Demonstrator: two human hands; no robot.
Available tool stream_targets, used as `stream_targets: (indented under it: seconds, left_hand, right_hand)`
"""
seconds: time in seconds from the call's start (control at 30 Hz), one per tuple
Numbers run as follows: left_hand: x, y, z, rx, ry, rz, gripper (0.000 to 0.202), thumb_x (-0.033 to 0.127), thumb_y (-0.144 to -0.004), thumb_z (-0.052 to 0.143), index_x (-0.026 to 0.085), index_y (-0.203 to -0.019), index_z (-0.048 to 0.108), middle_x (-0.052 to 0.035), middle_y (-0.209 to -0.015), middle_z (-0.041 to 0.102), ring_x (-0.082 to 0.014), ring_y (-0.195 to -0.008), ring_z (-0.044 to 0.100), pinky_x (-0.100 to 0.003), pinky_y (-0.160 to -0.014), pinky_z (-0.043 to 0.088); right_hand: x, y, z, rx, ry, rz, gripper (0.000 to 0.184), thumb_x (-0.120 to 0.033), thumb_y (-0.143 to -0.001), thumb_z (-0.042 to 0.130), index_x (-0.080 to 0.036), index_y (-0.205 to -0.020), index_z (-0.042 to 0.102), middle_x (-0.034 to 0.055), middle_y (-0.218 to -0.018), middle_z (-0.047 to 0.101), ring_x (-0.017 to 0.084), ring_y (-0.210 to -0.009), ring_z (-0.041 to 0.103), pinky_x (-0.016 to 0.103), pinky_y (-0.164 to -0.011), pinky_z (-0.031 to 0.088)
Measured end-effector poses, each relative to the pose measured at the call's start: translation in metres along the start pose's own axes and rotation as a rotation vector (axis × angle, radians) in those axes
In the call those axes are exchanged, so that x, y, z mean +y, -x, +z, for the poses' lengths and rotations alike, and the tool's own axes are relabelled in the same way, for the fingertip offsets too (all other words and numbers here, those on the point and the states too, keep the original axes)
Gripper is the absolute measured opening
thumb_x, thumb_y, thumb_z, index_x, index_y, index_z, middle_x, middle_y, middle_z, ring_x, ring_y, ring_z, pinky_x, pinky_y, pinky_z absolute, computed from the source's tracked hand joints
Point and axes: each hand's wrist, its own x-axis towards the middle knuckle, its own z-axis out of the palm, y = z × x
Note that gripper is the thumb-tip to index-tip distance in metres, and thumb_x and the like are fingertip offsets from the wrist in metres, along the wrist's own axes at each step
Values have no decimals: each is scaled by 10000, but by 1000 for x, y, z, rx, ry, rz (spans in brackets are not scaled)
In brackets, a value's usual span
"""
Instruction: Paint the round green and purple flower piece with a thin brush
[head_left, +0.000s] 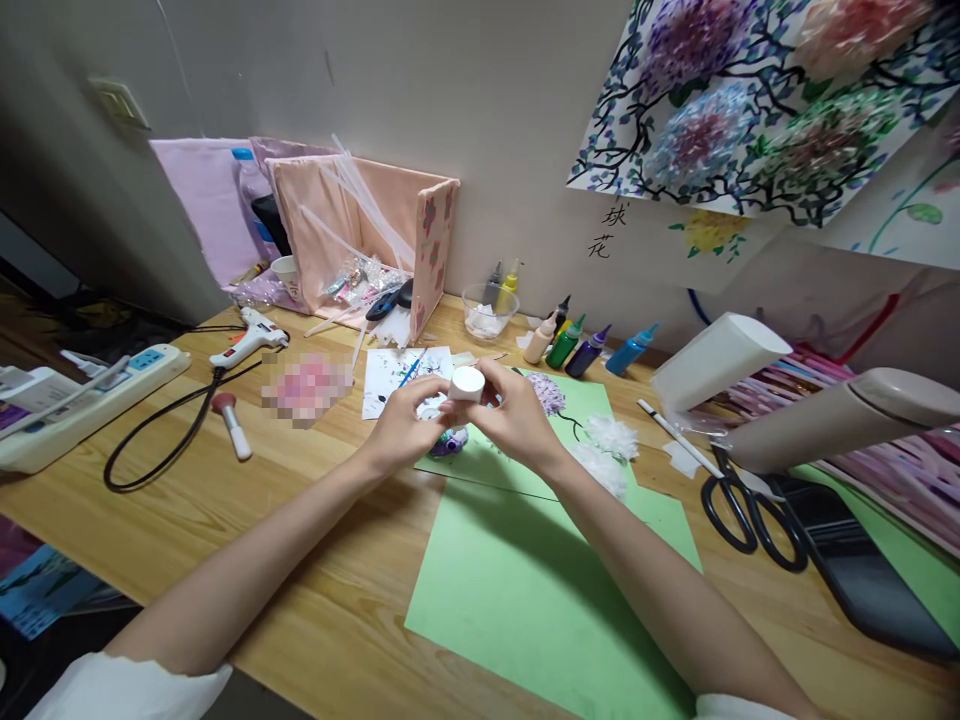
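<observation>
Above the table's middle, my left hand (pixel 411 425) and my right hand (pixel 519 412) are closed together around a small white cylinder (pixel 466 384) with a flat round top. Its lower part is hidden by my fingers, so I cannot tell whether it is a cap or a small bottle. Just under my hands lies a shiny purple and green object (pixel 450 442), partly covered. Behind it, green paper (pixel 525 590) carries a purple pompom flower (pixel 546 393) and white fluffy flowers (pixel 609 438). A paint-spotted white sheet (pixel 382 372) with a blue brush (pixel 411 372) lies beyond my left hand.
Paint bottles (pixel 585 352) and a clear bowl (pixel 487 312) line the wall. At left are a glue gun (pixel 251 338), a brush (pixel 232 428) and a power strip (pixel 97 405); at right, scissors (pixel 750 512), a phone (pixel 862 565) and a grey thermos (pixel 832 418). A fabric-covered box (pixel 360 225) stands behind.
</observation>
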Motion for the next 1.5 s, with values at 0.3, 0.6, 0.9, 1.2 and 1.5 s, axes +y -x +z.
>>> stream_targets:
  seconds: [0.3,0.6,0.9,1.2,1.5]
  left_hand:
    - [-8,2,2,69,15,-42,57,195,-688,625,153,-727,621,-14,-785,635,-170,-780,571,-267,-728,423]
    - [-10,5,3,42,99,-113,130,263,-663,685,148,-648,626,-10,-723,646,-175,-759,578,-264,-704,424]
    - [1,6,-1,13,91,-69,201,333,-750,638,172,-862,685,-41,-931,676,-193,-878,589,-296,-794,435]
    - [-11,7,1,28,-31,-55,64,194,-706,609,159,-754,632,-6,-792,648,-168,-788,579,-266,-730,426]
    - [-6,6,3,101,-86,41,48,192,-731,591,164,-692,594,-1,-717,595,-153,-736,529,-266,-693,399]
  right_hand:
    - [4,5,7,32,86,-117,188,-237,-753,607,-185,-631,474,-43,-604,442,96,-571,370,230,-544,273]
    - [1,6,1,-25,81,-58,237,-298,-730,663,-181,-621,488,-51,-572,436,85,-541,349,228,-504,258]
    - [-2,-1,-11,-20,7,-79,178,-334,-748,667,-185,-808,589,13,-792,585,122,-706,508,245,-592,407]
    - [-1,5,-10,-110,74,-134,129,-192,-687,705,-178,-782,619,12,-765,616,132,-702,543,257,-631,433]
    - [-9,9,-5,15,146,-169,101,-89,-685,593,-170,-744,602,13,-724,607,134,-668,519,249,-611,384]
